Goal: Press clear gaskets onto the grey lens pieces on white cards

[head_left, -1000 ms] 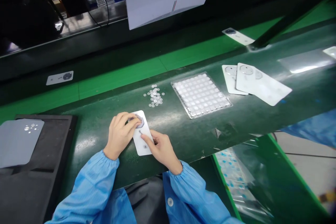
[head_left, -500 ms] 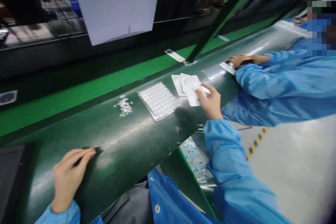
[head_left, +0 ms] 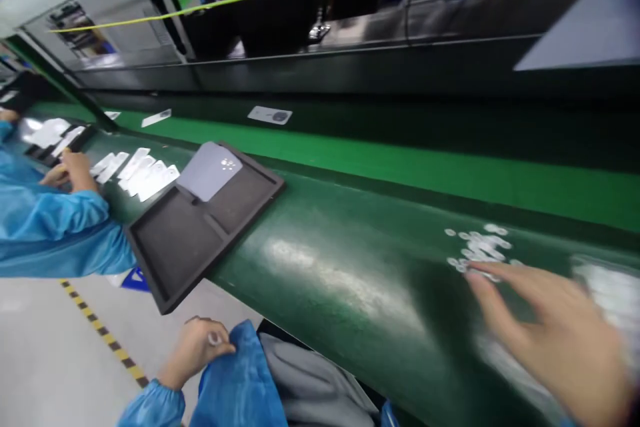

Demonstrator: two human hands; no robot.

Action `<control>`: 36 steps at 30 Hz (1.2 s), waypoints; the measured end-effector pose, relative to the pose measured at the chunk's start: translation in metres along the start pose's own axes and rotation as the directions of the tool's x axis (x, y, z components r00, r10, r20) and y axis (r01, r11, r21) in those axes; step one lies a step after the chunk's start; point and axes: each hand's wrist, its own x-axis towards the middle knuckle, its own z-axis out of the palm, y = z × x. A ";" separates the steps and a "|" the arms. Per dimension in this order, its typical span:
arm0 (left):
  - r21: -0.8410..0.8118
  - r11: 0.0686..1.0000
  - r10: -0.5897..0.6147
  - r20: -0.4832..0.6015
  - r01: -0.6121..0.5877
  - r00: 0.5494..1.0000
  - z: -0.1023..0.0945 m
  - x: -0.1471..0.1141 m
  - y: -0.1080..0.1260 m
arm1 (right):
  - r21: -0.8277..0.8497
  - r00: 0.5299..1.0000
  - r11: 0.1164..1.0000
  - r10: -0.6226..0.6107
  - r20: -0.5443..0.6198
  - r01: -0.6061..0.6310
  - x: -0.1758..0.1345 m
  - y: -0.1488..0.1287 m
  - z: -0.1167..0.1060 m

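My left hand (head_left: 197,347) is curled closed at the belt's near edge, over my blue smock. A small pale ring (head_left: 214,338) shows among its fingers. To the right, my right hand (head_left: 555,327) reaches over the belt, somewhat blurred. Its thumb and index fingertip come together at the near edge of a loose pile of small white rings (head_left: 483,247). Whether a ring is between them I cannot make out. Partly behind this hand, at the right edge, lies a clear tray of white pieces (head_left: 613,297).
A dark two-part tray (head_left: 180,240) lies at left, with a grey sheet (head_left: 207,170) bearing a few small rings. White cards (head_left: 145,177) are fanned beyond it. A co-worker's blue sleeve (head_left: 55,227) is at far left. One card (head_left: 270,115) rests on the green ledge.
The view has swung left. My right hand has let go of the white card and come to the ring pile. My left hand has drawn back from the belt to its near edge.
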 end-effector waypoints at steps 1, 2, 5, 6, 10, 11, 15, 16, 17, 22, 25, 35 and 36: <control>0.087 0.991 -0.100 -0.052 0.105 0.994 0.007 -0.002 -0.014 | 0.037 0.996 0.996 -0.085 0.017 0.084 0.004 -0.009 0.011; 0.160 0.965 -0.193 -0.093 0.206 0.977 0.013 -0.005 -0.025 | 0.077 0.986 0.984 -0.165 0.034 0.162 0.008 -0.019 0.023; 0.262 0.873 -0.398 -0.105 0.411 0.911 0.021 -0.025 -0.037 | 0.135 0.954 0.952 -0.287 0.083 0.275 0.013 -0.041 0.061; 0.262 0.865 -0.426 -0.068 0.428 0.902 0.018 -0.036 -0.036 | 0.138 0.952 0.950 -0.294 0.086 0.281 0.012 -0.045 0.071; 0.081 0.980 -0.183 -0.007 0.183 0.983 -0.024 -0.075 -0.021 | 0.147 0.944 0.936 -0.328 0.029 0.320 0.002 -0.046 0.096; 0.020 0.999 -0.044 -0.036 0.044 0.998 -0.043 -0.075 -0.015 | 0.143 0.940 0.931 -0.340 0.010 0.336 0.000 -0.045 0.098; 0.099 0.985 0.169 -0.393 -0.141 0.904 -0.141 -0.007 0.003 | 0.119 0.926 0.918 -0.377 -0.027 0.378 -0.001 -0.043 0.100; 0.137 0.987 0.148 -0.535 -0.087 0.832 -0.166 0.023 0.005 | 0.117 0.922 0.915 -0.385 -0.030 0.386 0.000 -0.044 0.100; 0.138 0.990 0.093 -0.638 -0.006 0.765 -0.190 0.056 0.007 | 0.117 0.920 0.913 -0.390 -0.031 0.391 0.001 -0.044 0.100; 0.106 0.990 0.002 -0.683 0.096 0.730 -0.258 0.177 0.010 | 0.140 0.934 0.923 -0.354 -0.053 0.358 0.001 -0.043 0.104; 0.112 0.983 -0.028 -0.688 0.144 0.725 -0.257 0.194 0.008 | 0.152 0.943 0.931 -0.323 -0.078 0.331 0.001 -0.041 0.106; 0.269 0.957 0.079 -0.612 0.112 0.787 -0.210 0.185 0.029 | 0.134 0.942 0.933 -0.327 -0.072 0.334 0.003 -0.040 0.105; 0.277 0.955 0.091 -0.607 0.103 0.790 -0.213 0.187 0.028 | 0.137 0.943 0.933 -0.325 -0.075 0.333 0.003 -0.040 0.104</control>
